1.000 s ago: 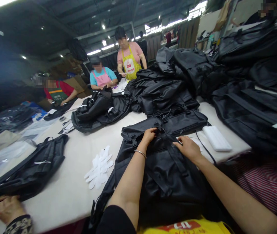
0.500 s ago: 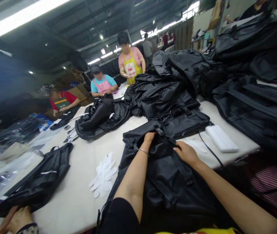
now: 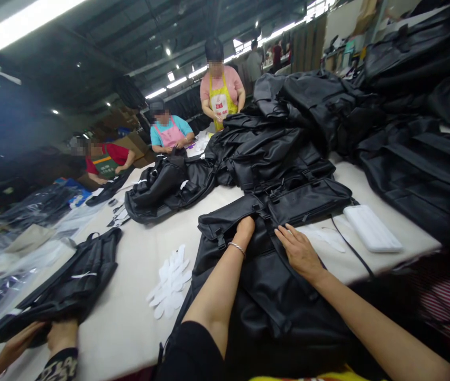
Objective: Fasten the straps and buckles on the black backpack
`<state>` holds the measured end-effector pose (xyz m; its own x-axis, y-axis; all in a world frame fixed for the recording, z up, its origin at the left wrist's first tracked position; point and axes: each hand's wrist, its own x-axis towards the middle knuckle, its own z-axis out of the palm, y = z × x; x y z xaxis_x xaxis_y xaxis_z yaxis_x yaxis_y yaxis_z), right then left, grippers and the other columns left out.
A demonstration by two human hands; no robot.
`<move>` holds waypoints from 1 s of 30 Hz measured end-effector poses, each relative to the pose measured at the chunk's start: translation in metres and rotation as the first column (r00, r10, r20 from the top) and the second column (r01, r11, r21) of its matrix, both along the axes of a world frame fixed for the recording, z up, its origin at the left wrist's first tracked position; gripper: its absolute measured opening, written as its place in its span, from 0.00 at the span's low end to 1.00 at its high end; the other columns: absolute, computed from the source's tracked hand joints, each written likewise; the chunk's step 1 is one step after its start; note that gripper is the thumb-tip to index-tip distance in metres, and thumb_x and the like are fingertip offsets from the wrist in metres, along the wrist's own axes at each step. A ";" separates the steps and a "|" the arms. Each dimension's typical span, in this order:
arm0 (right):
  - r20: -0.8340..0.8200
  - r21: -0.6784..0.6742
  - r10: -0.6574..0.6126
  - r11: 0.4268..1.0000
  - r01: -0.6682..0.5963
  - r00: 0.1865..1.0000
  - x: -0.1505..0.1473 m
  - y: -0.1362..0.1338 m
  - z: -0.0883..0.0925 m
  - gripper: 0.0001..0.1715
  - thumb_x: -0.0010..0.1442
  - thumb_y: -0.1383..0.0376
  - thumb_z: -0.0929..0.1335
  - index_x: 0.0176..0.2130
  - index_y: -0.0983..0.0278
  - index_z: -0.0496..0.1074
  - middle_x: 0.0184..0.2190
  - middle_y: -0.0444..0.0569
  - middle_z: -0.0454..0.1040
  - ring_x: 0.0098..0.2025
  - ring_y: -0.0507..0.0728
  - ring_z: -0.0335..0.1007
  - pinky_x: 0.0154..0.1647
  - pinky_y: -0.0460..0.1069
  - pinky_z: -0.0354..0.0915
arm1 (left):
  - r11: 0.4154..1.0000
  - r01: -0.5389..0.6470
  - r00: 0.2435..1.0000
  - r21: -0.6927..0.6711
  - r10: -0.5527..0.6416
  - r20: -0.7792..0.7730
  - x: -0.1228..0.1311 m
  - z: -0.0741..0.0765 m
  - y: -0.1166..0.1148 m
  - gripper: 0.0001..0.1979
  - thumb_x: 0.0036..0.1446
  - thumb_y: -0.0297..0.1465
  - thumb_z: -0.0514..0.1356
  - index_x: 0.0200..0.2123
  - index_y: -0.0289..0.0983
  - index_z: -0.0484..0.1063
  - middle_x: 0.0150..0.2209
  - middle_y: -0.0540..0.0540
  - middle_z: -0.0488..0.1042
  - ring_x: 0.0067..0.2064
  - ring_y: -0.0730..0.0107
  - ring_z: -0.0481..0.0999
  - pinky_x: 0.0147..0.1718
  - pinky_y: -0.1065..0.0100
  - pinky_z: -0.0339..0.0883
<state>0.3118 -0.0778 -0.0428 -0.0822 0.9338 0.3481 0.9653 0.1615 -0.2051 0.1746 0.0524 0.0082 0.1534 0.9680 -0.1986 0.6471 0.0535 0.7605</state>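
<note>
A black backpack (image 3: 256, 286) with straps and buckles lies in front of me at the table's near side. My left hand (image 3: 245, 228) reaches into it beneath the raised top flap (image 3: 225, 214); the fingers are hidden there. On the right part of the same backpack rests my right hand (image 3: 298, 251), fingers stretched out over the fabric beside a strap, gripping nothing. A flat black section with a zip (image 3: 310, 201) lies just beyond my hands.
White cut pieces (image 3: 170, 283) are stacked left of the backpack. A white box-like object with a black cable (image 3: 372, 228) lies right. Black bags (image 3: 272, 148) are heaped behind. A co-worker's hands (image 3: 60, 336) work at another bag (image 3: 70, 280) lower left; more people stand or sit beyond.
My right hand has let go of the bag's edge and now lies flat on it. My left hand stays under the flap. The co-worker's hands at lower left have moved under their bag.
</note>
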 end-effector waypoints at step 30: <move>-0.202 -0.622 -0.108 0.782 -0.042 0.974 -0.159 0.019 0.030 0.16 0.46 0.56 0.66 0.31 0.65 0.72 0.33 0.56 0.73 0.37 0.61 0.69 0.32 0.51 0.63 | 0.957 -0.225 0.941 0.181 0.262 -0.214 -0.135 -0.031 -0.080 0.23 0.31 0.39 0.67 0.33 0.36 0.68 0.36 0.41 0.72 0.40 0.60 0.70 0.39 0.63 0.60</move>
<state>0.1529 -0.0584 -0.0131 -0.0415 0.9527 -0.3012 0.8869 -0.1037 -0.4502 0.0392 -0.0281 -0.0231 -0.1237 0.9912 -0.0477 0.7888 0.1274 0.6013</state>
